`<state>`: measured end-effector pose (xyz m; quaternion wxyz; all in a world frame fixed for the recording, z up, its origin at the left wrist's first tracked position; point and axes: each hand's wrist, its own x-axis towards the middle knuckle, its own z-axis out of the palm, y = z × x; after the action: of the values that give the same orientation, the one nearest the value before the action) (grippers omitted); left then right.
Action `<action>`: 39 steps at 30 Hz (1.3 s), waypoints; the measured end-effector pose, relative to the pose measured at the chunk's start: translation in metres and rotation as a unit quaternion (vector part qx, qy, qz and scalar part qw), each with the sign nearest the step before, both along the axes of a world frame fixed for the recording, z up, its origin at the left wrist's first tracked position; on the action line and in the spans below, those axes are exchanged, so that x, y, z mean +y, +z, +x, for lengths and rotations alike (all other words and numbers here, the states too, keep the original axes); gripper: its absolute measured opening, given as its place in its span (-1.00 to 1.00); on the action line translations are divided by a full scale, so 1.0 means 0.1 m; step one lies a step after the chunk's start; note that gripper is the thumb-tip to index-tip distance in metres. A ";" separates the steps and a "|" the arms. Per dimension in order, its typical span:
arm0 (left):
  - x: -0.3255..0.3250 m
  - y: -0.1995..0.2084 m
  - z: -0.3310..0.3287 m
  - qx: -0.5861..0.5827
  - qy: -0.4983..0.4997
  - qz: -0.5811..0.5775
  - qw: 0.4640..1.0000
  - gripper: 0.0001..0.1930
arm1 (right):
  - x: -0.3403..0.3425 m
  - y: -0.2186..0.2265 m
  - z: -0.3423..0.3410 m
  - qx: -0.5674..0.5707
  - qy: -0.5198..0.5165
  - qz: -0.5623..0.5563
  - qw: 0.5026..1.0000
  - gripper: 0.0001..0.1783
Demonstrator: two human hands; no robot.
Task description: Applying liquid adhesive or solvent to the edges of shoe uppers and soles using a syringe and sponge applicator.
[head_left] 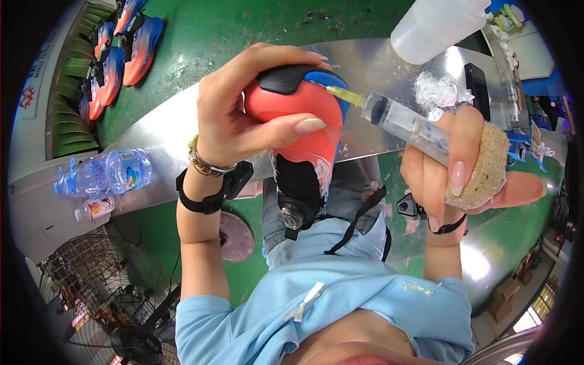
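Observation:
My left hand (225, 109) is wrapped around the toe end of a sports shoe (316, 125), coral red with a black toe patch and blue edge. The shoe is held up over the near table edge, its dark opening toward my body. In my right hand (426, 164) is a clear syringe (401, 121) with a black plunger seal. Its yellow nozzle (345, 95) points left, and the tip meets the shoe by the blue edge. A tan, rough sponge-like block (486, 161) is also gripped in that hand, between the fingers.
A metal table (164, 134) curves around me. On it are a white plastic jug (435, 27), crumpled white tissue (435, 91), a black phone-like object (477, 88) and clear bottles (109, 170). More shoes (143, 48) line a green rack at left; a fan (109, 292) stands lower left.

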<state>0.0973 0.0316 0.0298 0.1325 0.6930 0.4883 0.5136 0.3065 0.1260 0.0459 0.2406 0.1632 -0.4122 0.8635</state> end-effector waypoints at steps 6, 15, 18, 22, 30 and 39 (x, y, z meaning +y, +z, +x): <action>0.07 -0.02 -0.05 0.025 -0.039 0.005 0.999 -0.41 | 0.05 -0.08 0.00 -0.033 -0.006 -0.025 0.999 -0.39; 0.05 -0.14 -0.13 -0.069 0.050 -0.042 0.995 -0.30 | -0.04 -0.32 0.09 -0.109 -0.099 -0.107 0.983 -0.07; 0.10 -0.22 -0.23 -0.085 0.029 -0.001 0.996 -0.41 | -0.05 -0.46 0.05 -0.083 -0.092 -0.103 0.987 -0.08; 0.10 -0.34 -0.34 -0.124 0.012 0.035 0.992 -0.50 | -0.11 -0.62 0.02 -0.124 -0.107 -0.089 0.982 -0.32; 0.05 -0.55 -0.50 -0.052 0.201 0.008 0.978 -0.27 | -0.29 -1.05 -0.07 -0.075 -0.095 -0.160 0.980 -0.18; 0.06 -0.70 -0.66 -0.167 0.124 0.033 0.978 -0.42 | -0.45 -1.26 -0.01 -0.114 -0.094 -0.158 0.976 -0.24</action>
<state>0.0318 0.0373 -0.0406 0.1249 0.5357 0.5241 0.6502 0.3059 0.0812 -0.0802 0.2949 -0.0154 -0.3090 0.9041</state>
